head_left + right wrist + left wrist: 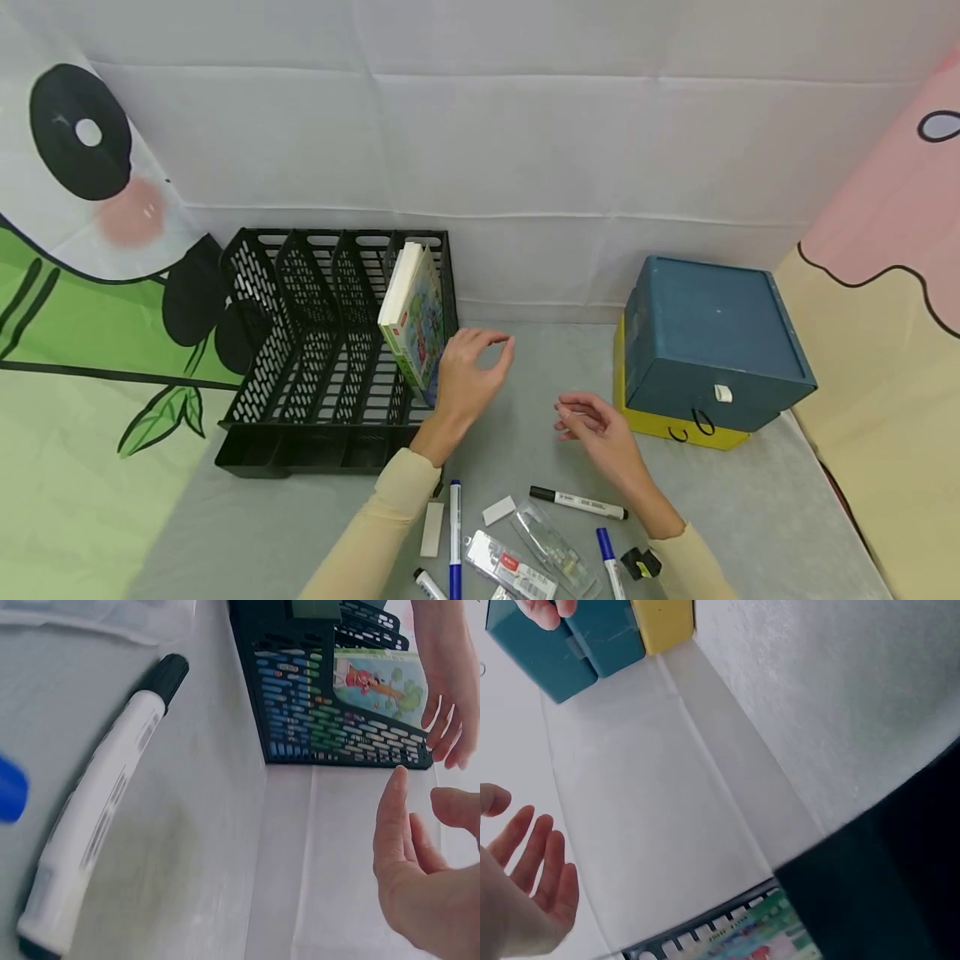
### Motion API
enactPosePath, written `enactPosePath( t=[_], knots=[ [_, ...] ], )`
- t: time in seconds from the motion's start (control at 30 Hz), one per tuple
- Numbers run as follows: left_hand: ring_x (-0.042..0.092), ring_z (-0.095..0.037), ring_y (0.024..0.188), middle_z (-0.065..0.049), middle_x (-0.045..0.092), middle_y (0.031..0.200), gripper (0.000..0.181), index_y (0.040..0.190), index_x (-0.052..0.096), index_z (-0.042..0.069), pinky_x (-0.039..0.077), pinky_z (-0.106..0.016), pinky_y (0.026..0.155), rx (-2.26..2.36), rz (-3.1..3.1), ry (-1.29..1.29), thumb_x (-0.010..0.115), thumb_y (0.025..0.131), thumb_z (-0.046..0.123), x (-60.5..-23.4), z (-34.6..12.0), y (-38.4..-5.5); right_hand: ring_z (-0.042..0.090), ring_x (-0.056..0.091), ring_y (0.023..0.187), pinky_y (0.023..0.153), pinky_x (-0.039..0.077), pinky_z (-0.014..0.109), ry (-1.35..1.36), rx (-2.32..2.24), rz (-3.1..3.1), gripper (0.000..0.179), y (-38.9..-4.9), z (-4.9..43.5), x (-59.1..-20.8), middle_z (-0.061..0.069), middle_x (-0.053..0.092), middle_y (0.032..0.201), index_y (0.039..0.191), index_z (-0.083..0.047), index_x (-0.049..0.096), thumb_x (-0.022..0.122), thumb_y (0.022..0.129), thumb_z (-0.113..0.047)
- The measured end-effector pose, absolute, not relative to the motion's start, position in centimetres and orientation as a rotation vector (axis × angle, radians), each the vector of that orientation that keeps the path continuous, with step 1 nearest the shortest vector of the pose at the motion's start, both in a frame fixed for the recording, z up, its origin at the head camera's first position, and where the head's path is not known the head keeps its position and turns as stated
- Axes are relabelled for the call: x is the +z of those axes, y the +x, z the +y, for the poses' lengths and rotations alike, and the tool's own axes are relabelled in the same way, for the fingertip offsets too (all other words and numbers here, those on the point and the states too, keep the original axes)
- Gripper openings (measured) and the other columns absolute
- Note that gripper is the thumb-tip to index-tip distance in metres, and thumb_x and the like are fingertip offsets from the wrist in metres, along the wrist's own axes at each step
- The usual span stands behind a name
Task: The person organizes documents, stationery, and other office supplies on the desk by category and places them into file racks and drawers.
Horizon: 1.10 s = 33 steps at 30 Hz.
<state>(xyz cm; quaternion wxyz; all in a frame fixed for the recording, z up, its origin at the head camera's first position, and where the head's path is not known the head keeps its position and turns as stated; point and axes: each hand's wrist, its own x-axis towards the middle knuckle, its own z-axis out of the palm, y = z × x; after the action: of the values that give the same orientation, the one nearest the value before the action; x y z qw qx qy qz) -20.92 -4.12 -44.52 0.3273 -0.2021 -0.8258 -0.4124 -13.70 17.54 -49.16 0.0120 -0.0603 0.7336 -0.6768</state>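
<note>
Grey tabletop [540, 367], books [422, 321] in rack [251, 457], left hand [467, 379] alongside, right hand [606, 437] near drawers [720, 333], both with fingers relaxed

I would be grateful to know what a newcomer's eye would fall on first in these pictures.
Probably the black slotted rack, left of centre in the head view, with a colorful book in its rightmost compartment. Next, the blue box above a yellow box at right, then the left hand beside the book and the right hand near the boxes.
</note>
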Motion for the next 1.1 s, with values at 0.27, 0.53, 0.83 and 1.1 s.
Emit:
enactPosePath(
  t=[0.27,0.53,0.83,1.1],
  knots=[
    [0.068,-0.026,0.093,-0.007,0.075,0.097,0.012,0.1,0.079,0.006,0.055,-0.043,0.089,-1.06,-2.18,-0.747,0.075,0.094,0.015,-43.6,-1.8,-21.7,0.024,0.075,0.094,0.081,0.061,0.033,-0.147,-2.174,2.334,0.029,-12.3,20.6,-49.0,0.007,0.073,0.113,0.126,0.006,0.061,0.064,0.103,-0.012],
    [0.067,-0.022,0.095,-0.005,0.076,0.1,0.016,0.105,0.079,0.008,0.054,-0.037,0.088,-0.948,-2.178,-0.948,0.076,0.094,0.019,-41.9,0.9,-22.1,0.013,0.074,0.089,0.078,0.06,0.031,-0.129,-2.198,2.408,0.031,-11.4,23.6,-48.1,-0.004,0.074,0.109,0.127,0.012,0.058,0.061,0.104,-0.01],
    [0.066,-0.021,0.101,-0.005,0.075,0.105,0.018,0.108,0.079,0.007,0.053,-0.034,0.093,-0.924,-2.153,-1.116,0.077,0.093,0.018,-41.5,2.8,-23.4,0.012,0.074,0.089,0.079,0.06,0.031,0.046,-2.186,2.44,0.041,-10.5,26.4,-47.8,-0.007,0.074,0.11,0.13,0.014,0.055,0.061,0.105,-0.018],
    [0.065,-0.021,0.104,-0.006,0.075,0.111,0.022,0.112,0.077,0.006,0.05,-0.029,0.098,-0.883,-2.162,-1.268,0.076,0.094,0.019,-41.7,4.6,-24.8,0.012,0.074,0.088,0.076,0.06,0.028,0.186,-2.222,2.446,0.045,-9.6,28.4,-47.3,-0.01,0.075,0.107,0.131,0.014,0.053,0.062,0.105,-0.021]
  ],
)
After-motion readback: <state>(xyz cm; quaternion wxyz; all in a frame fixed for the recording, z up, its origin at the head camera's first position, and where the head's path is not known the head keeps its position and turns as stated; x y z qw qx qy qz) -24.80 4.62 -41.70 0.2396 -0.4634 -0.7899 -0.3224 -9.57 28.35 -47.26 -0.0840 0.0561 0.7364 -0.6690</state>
